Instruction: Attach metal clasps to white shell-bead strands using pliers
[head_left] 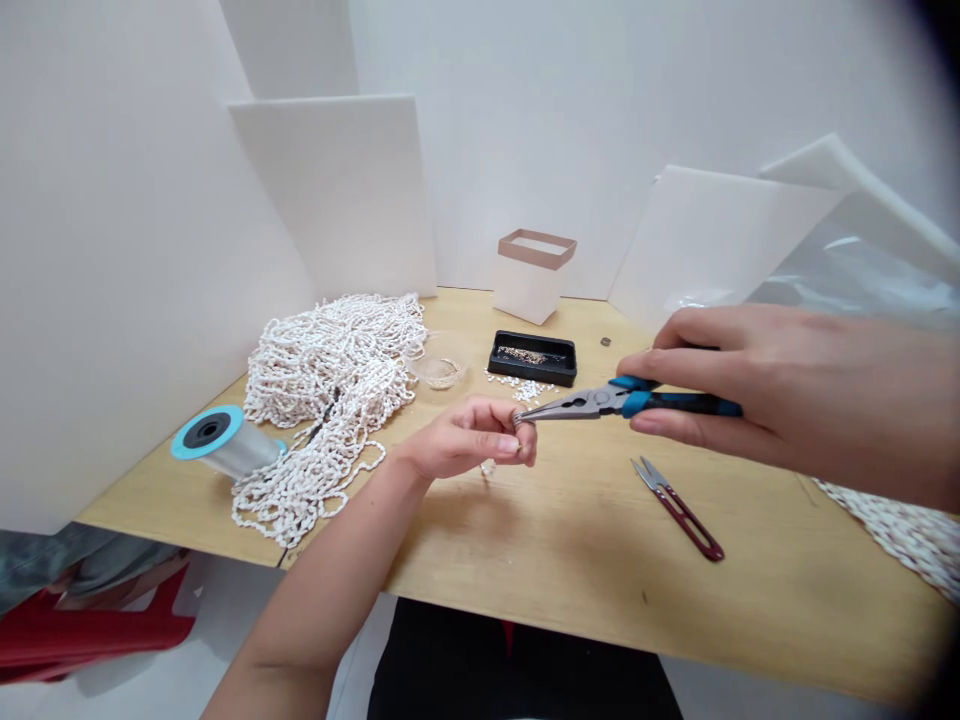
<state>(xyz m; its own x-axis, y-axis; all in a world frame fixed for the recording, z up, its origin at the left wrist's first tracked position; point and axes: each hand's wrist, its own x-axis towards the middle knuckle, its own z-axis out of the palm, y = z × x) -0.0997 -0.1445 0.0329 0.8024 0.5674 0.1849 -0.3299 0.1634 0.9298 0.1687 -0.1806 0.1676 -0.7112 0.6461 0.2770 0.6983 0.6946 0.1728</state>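
Observation:
My right hand [720,375] is closed around the blue and black handles of needle-nose pliers [592,402]. The plier tips reach to the fingers of my left hand [480,435], which is closed in a pinch above the table. A small strand of white beads [488,468] hangs below those fingers; what lies right between the plier tips is too small to make out. Thread snips [679,510] with dark red handles lie on the table below my right hand. Beyond my left hand, loose white beads [525,388] are scattered before a black tray [566,375] holding tiny gold-coloured pieces.
Bundled white bead strands [330,370] cover the table's left side, beside a spool of clear line [240,440]. A round clear dish [439,375] and a white box with a brown rim [527,285] stand farther back. More white strands [892,530] lie at right. White panels enclose the table.

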